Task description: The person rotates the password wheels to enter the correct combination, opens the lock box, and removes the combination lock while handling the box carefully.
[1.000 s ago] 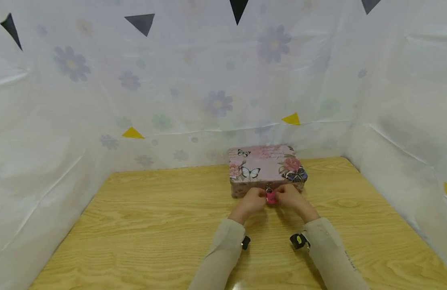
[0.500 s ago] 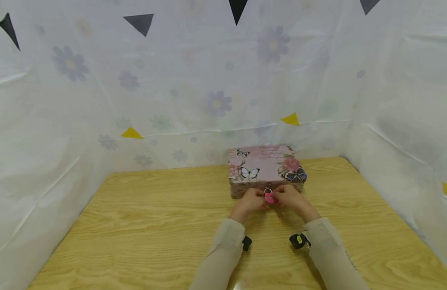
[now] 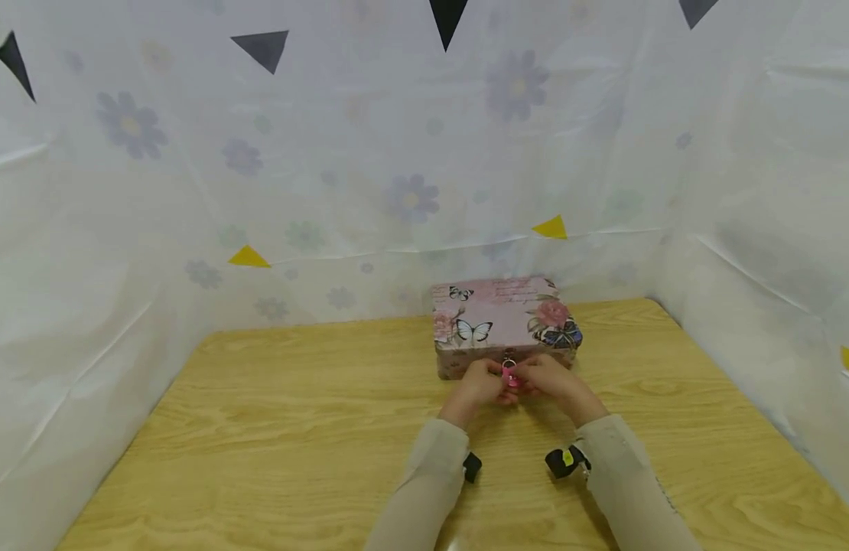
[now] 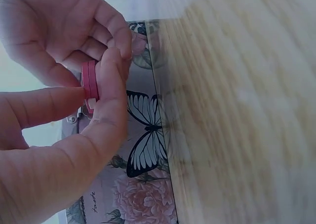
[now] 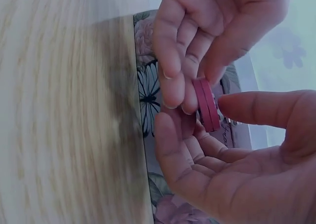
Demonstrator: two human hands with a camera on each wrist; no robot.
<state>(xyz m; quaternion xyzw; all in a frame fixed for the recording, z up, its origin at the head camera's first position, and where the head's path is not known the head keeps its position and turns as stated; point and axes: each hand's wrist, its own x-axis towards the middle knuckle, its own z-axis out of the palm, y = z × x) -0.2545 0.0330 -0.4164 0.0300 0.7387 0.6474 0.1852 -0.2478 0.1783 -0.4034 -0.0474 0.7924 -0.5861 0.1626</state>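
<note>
A small pink padlock (image 3: pixel 510 373) with a silvery shackle is at the latch on the front of a pink tin box (image 3: pixel 503 312). Butterflies and roses decorate the box, and its lid is down. My left hand (image 3: pixel 481 383) pinches the padlock between thumb and fingers from the left. From the other side, my right hand (image 3: pixel 550 380) holds it too, its thumb at the lock's face and its fingers curled behind. In the right wrist view, the lock body (image 5: pixel 206 105) shows edge-on between both hands. The fingers hide much of the box's front.
Beneath the box lies a wood-grain table (image 3: pixel 294 428). White flowered sheeting (image 3: pixel 362 153) stands close behind the box and along both sides. A black wrist camera (image 3: pixel 564 461) hangs beneath the right sleeve.
The padlock has tipped from hanging upright to a tilted, raised face. Fingers of both hands have closed in further over it, covering more of its body. The box stays in place.
</note>
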